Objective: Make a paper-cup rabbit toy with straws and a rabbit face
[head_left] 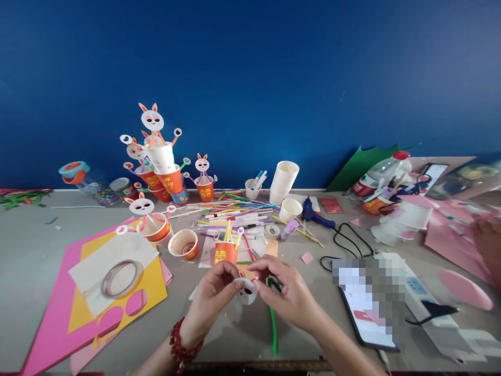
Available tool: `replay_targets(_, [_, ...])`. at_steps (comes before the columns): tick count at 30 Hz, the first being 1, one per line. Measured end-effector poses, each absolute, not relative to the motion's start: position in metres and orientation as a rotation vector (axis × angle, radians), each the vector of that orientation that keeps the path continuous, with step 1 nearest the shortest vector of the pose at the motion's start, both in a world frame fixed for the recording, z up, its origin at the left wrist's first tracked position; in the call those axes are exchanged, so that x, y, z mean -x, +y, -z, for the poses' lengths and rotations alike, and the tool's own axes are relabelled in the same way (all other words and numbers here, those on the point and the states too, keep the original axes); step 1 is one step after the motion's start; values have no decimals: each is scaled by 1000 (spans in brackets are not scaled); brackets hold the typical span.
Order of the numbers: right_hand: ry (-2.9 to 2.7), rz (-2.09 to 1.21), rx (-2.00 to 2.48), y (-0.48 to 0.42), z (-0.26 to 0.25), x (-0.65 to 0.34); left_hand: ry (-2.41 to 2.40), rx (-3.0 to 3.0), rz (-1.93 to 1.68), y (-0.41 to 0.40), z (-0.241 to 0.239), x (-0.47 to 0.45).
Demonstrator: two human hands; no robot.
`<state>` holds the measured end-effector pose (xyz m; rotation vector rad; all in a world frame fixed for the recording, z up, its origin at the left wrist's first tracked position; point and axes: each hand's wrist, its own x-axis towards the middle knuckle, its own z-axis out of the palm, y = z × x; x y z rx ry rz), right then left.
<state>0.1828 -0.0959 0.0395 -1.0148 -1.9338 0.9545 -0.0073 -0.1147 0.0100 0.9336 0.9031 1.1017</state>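
Observation:
Low over the front of the table, my left hand pinches the left edge of a small white paper rabbit face with dark eyes. My right hand is closed at the face's opposite edge, its thumb and fingertips by an ear. A black object, partly covered, shows at the right palm; I cannot tell whether it is held. Below that hand lies a green strip. Just beyond my fingers stands a red paper cup with yellow pipe cleaners and a small paper paw.
Finished rabbit cups stand stacked at back left. Colored papers bear a tape roll. Pens and pipe cleaners spread across the middle. A blue glue gun, its cable, a phone and a power strip lie right, near another person's hand.

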Motion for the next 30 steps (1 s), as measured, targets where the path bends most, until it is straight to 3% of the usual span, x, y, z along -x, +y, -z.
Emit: replay_targets(30, [-1906,-989,1017,-99,-38,-181,939,-876,-1107,-113,-13,0])
